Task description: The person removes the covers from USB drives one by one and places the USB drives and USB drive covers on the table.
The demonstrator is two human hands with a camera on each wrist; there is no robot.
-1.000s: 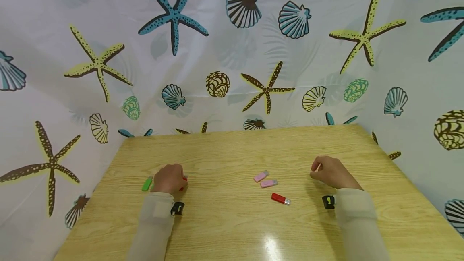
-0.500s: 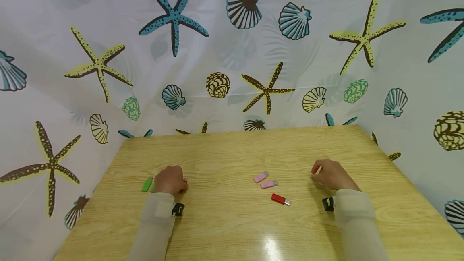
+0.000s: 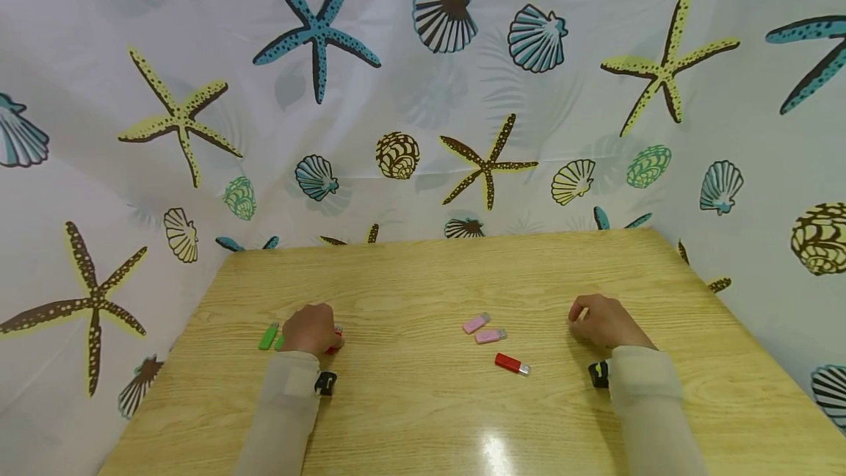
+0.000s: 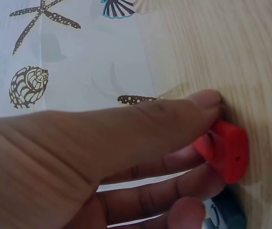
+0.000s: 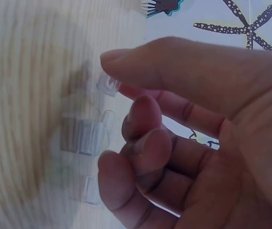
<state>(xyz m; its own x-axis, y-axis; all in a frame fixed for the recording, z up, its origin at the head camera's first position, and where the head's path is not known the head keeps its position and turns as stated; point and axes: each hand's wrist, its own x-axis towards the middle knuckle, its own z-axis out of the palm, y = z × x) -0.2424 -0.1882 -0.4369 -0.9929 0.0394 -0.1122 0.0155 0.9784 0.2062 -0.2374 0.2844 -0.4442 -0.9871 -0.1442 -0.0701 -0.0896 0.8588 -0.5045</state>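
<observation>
My left hand [image 3: 311,327] pinches a red USB stick [image 4: 234,150] between thumb and fingers, low over the tabletop at the left. Just left of that hand lie a green USB stick [image 3: 268,337] and a second green one [image 3: 280,342], partly covered by the hand. My right hand [image 3: 600,320] is at the right. In the right wrist view its thumb and index finger pinch a small clear plastic cap [image 5: 108,84]. Beside those fingers more clear caps [image 5: 82,136] lie on the table. The head view does not show these caps.
On the wooden table [image 3: 410,417], between the hands, lie two pink USB sticks [image 3: 490,336] and a red USB stick [image 3: 509,363]. A dark block [image 4: 229,210] shows below the left fingers. A patterned curtain [image 3: 423,94] borders the back and sides.
My right hand has come down slightly toward the table and nearer to me. The left hand has barely shifted, and more of the second green stick now shows beside it.
</observation>
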